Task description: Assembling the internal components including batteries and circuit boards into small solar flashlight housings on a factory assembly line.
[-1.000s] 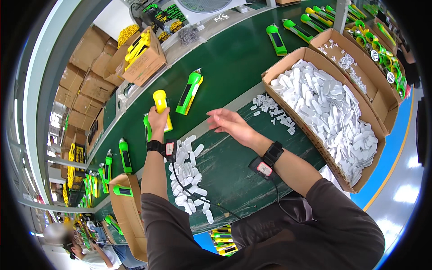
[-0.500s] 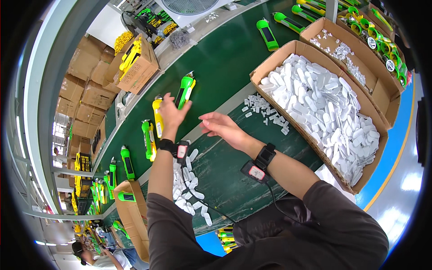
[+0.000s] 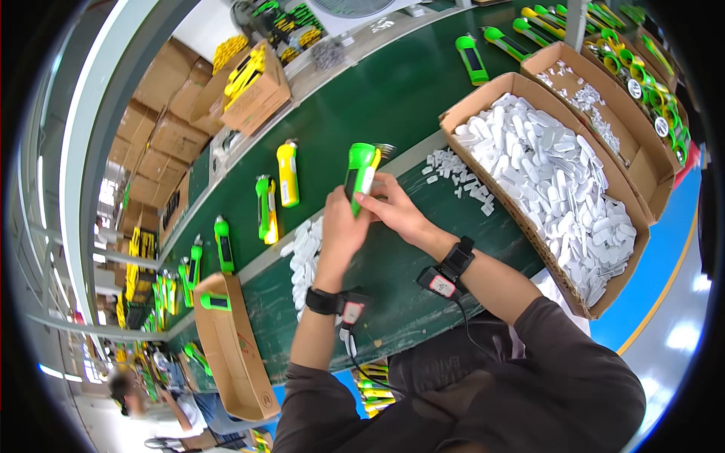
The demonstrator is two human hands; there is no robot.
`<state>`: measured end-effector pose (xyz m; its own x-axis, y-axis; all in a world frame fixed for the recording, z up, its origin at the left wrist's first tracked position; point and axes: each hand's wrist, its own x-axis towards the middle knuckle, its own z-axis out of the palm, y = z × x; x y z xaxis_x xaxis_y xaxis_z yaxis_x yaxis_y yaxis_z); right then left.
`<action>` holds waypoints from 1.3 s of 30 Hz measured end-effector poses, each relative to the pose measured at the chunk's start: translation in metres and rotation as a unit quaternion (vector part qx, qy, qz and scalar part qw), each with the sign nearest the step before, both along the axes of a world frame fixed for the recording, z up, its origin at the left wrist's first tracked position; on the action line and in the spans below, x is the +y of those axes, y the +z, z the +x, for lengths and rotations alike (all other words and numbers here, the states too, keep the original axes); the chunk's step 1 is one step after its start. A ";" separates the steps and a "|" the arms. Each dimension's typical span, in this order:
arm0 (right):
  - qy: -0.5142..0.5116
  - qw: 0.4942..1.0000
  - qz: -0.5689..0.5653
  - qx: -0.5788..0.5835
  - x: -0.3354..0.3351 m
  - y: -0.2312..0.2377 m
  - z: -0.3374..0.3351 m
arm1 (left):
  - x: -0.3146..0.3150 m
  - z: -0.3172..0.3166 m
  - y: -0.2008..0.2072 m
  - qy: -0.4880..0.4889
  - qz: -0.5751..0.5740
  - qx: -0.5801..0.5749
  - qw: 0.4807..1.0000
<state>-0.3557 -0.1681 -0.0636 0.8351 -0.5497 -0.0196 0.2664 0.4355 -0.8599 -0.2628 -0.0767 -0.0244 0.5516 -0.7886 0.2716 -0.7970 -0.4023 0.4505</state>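
Observation:
A green-and-yellow flashlight body [image 3: 361, 167] with a dark panel stands raised above the green conveyor belt [image 3: 362, 106]. My left hand [image 3: 343, 226] is closed round its lower part. From the other side, my right hand [image 3: 400, 211] has its thumb and fingers closed on the lower end; part of its grip is hidden. Left of my hands lie a yellow flashlight body [image 3: 288, 174] and a green-and-yellow flashlight body [image 3: 266, 210]. White oval plastic pieces [image 3: 306, 253] lie in a loose pile by my left wrist, and small white plastic bits [image 3: 457, 174] are scattered right of my right hand.
A long cardboard box [image 3: 521, 226] full of white oval pieces stands at the right, beside another box [image 3: 634, 177] with small white bits. An open cardboard box [image 3: 238, 362] sits at the lower left. Further flashlight bodies [image 3: 472, 60] lie along the belt. A co-worker [image 3: 155, 408] is at the far lower left.
My left hand has taken the green-and-yellow flashlight body off the belt and brought it right, toward me. My right hand, empty before, has closed on it. The view has shifted slightly.

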 end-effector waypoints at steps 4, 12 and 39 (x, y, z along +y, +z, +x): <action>-0.029 0.973 -0.194 0.126 0.022 0.011 -0.012 | 0.037 -0.042 -0.014 0.046 -0.045 0.031 0.997; 0.069 0.978 -0.178 0.082 0.041 0.049 -0.041 | 0.086 -0.046 -0.004 -0.118 -0.310 0.677 0.657; 0.010 0.982 -0.170 0.079 0.035 0.009 -0.026 | 0.060 -0.010 -0.051 -0.178 -0.452 0.667 0.565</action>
